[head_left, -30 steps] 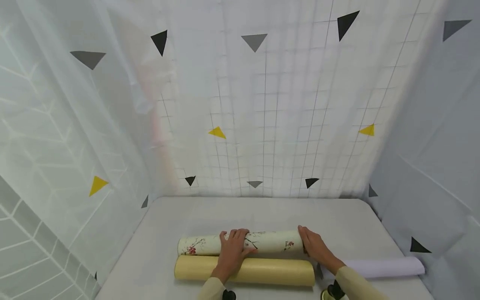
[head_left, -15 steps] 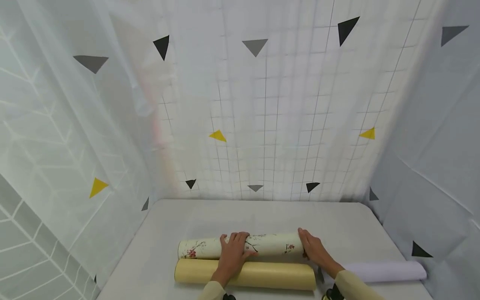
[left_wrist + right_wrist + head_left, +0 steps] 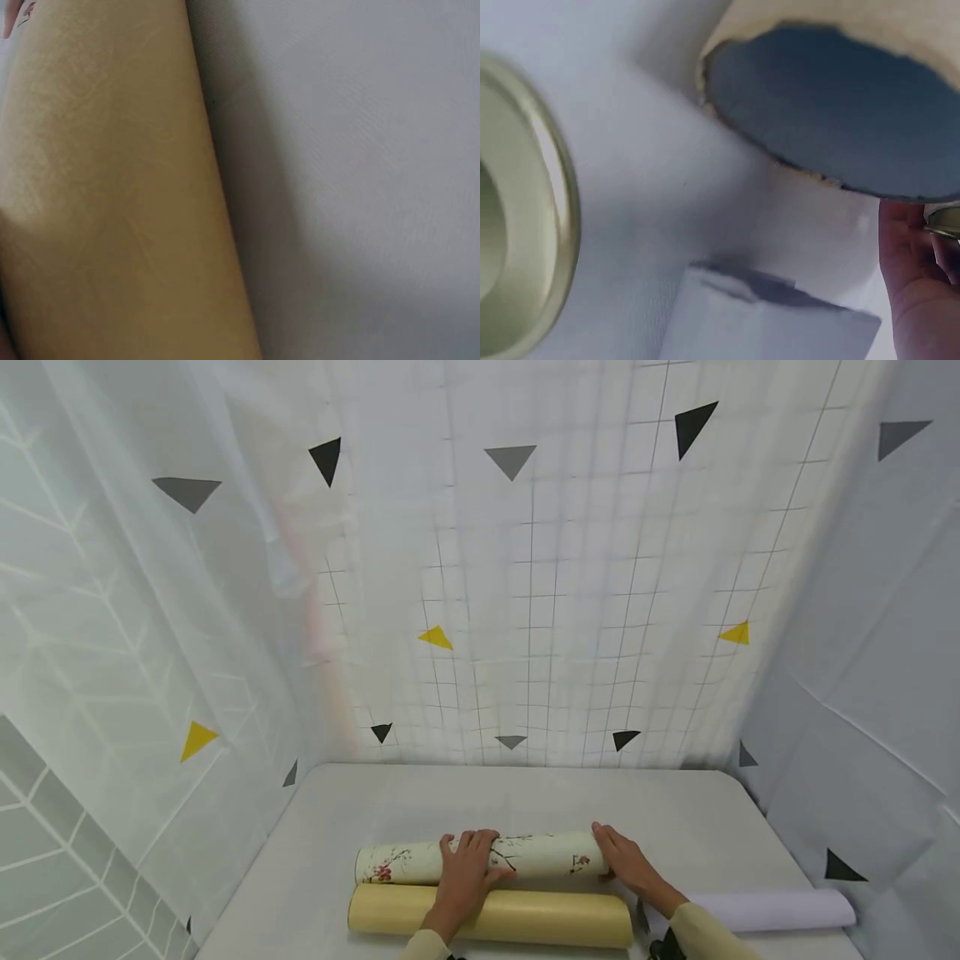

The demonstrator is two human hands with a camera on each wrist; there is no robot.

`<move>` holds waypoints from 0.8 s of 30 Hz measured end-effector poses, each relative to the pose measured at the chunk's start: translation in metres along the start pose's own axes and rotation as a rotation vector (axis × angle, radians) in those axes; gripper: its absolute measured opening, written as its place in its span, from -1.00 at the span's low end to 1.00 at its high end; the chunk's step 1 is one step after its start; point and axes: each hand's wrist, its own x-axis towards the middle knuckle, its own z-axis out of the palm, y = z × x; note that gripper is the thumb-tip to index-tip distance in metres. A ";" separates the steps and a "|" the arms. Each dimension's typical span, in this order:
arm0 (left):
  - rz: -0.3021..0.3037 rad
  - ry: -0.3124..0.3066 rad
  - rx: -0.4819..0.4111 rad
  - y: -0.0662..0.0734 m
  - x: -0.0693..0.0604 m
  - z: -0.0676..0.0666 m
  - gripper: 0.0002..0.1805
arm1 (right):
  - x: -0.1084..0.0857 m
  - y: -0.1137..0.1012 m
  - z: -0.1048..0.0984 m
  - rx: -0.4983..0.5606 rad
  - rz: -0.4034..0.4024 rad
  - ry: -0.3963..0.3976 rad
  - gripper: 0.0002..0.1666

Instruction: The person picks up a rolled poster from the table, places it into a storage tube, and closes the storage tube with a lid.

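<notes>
A cream tube with a red-blossom print (image 3: 547,855) lies crosswise on the white table. My left hand (image 3: 463,877) grips it near its middle, fingers over the top and thumb on the near side. At its right end my right hand (image 3: 632,867) holds it, fingers behind and thumb in front. In the right wrist view a gold rim (image 3: 946,220) shows by the right hand's fingers. Directly in front lies a yellow tube (image 3: 555,918), under my left wrist; its right end is open and hollow.
A pale lilac tube (image 3: 780,912) lies at the right, partly behind my right sleeve. In the right wrist view a round gold metal lid (image 3: 555,187) stands at the left edge. White sheets marked with triangles rise beyond the table's back edge (image 3: 525,767).
The head view has tilted up, so everything sits a little lower in it. My right hand has shifted slightly left along the blossom tube's end. My left hand keeps its place.
</notes>
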 end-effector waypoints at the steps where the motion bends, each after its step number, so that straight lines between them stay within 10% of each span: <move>1: 0.000 0.001 -0.004 0.000 0.000 0.000 -0.30 | 0.000 0.000 0.000 0.025 0.010 -0.009 -0.19; 13: 0.006 0.030 0.007 -0.001 -0.002 -0.001 -0.30 | 0.006 -0.009 0.010 0.277 0.030 -0.056 -0.30; 24: 0.026 0.026 -0.057 -0.003 -0.009 -0.002 -0.31 | -0.004 -0.008 0.017 0.252 0.065 -0.020 -0.28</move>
